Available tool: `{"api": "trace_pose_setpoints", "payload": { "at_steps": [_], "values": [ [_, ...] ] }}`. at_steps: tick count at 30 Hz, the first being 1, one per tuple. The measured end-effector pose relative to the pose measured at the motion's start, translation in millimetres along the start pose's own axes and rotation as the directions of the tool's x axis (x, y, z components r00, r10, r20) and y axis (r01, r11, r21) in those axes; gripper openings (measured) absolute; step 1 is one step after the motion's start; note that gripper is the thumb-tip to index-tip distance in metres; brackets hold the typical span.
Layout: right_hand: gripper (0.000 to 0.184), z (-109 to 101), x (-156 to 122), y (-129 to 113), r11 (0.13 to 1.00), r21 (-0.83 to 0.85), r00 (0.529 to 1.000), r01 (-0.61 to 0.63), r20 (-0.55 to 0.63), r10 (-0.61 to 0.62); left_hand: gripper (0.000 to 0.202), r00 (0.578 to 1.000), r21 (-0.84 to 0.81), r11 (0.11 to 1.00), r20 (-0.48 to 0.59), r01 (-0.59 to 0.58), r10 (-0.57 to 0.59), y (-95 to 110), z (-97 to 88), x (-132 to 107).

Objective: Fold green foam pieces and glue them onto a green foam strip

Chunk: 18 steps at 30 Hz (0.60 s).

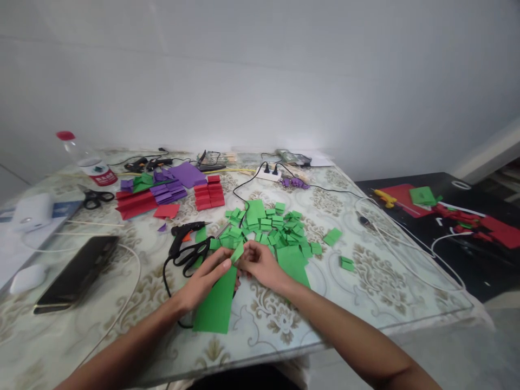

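In the middle, a small folded piece of green paper (237, 253) is pinched between the fingers of my left hand (207, 279). My right hand (262, 264) is closed at the same piece's right side, its fingertips partly hidden. A green paper sheet (215, 310) lies under my hands toward the front edge. Just beyond them spreads a pile of small folded green paper pieces (280, 230). Another green sheet (293, 265) is partly covered by my right hand and wrist. Black-handled scissors (190, 259) and a black glue gun (179, 238) lie left of my left hand.
A phone (77, 273), second scissors (95, 197) and a bottle (95, 168) are at the left. Purple paper (187, 174) and folded red paper (209, 194) lie farther back. A power strip (268, 174) trails cords. White cable (400, 238) crosses the right side.
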State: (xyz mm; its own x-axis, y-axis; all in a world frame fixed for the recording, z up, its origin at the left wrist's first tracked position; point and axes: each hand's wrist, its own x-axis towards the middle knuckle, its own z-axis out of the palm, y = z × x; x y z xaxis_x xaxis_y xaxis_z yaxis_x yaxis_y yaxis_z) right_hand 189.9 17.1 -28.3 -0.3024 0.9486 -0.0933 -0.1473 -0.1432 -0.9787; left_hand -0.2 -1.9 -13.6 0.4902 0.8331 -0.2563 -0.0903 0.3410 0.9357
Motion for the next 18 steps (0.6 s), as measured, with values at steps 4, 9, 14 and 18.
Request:
{"api": "trace_pose_setpoints", "payload": {
  "at_steps": [4,9,14,18],
  "values": [
    [0.034,0,-1,1,0.999,-0.013,0.999,0.052,-0.011,-0.052,0.041,0.999,-0.017,1.0,0.029,-0.019,0.019,2,4.0,-3],
    [0.036,0,-4,-4,0.99,-0.01,0.99,0.139,-0.029,-0.139,0.036,0.997,0.092,0.994,0.044,-0.063,0.06,2,2.9,0],
    [0.019,-1,-9,-9,0.928,-0.21,0.948,0.308,-0.011,-0.317,0.037,0.998,0.202,0.978,-0.03,-0.049,0.056,1,0.4,4],
    [0.009,-1,-6,-4,0.878,-0.303,0.918,0.37,-0.025,-0.395,0.039,0.996,0.237,0.97,-0.059,-0.051,0.067,4,-0.4,3]
  ]
}}
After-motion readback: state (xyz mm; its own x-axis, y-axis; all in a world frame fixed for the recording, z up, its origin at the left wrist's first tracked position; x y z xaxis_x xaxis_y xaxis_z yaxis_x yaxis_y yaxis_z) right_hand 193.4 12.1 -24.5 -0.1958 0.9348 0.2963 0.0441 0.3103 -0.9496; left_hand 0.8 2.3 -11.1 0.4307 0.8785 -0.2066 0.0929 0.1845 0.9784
